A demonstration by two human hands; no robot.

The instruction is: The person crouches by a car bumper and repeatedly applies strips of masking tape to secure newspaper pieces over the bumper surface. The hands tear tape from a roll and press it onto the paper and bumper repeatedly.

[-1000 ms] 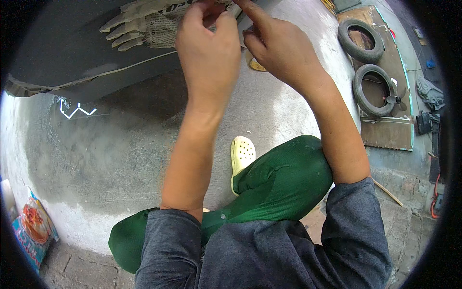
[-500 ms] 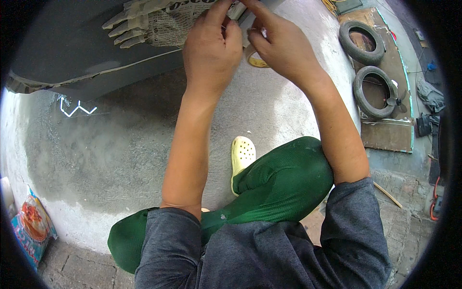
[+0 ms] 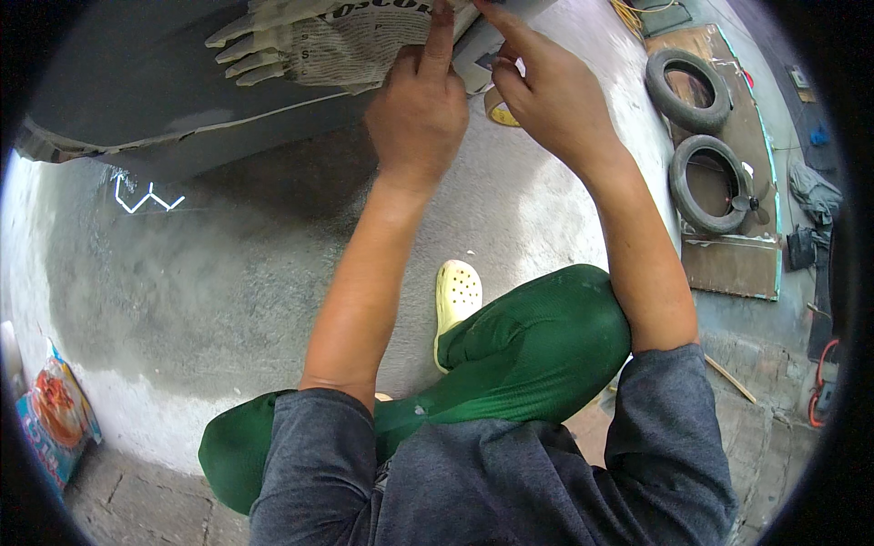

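Note:
My left hand (image 3: 419, 123) reaches up to a newspaper sheet (image 3: 364, 45) on a dark grey panel (image 3: 137, 77). Its index finger is stretched along the paper's right edge, the others partly bent, and it grips nothing visible. To its right, my right hand (image 3: 560, 96) points its index finger toward the same edge, while its thumb and other fingers curl in. A roll of masking tape (image 3: 499, 107) shows below that thumb, partly covered by the hand, which seems to hold it. Both index fingertips lie near the top of the picture. The newspaper's left end splits into folded, pointed strips.
Two tyres (image 3: 689, 89) lie on a brown board (image 3: 728, 268) at the right, beside a small propeller-like fan (image 3: 751, 202). A colourful bag (image 3: 59, 409) stands at the far left. My yellow clog (image 3: 457, 296) rests on the concrete floor (image 3: 200, 300). A thin stick (image 3: 730, 379) lies at right.
My left hand has shifted right, its index finger now straighter along the paper. My right hand and the tape roll have moved slightly right.

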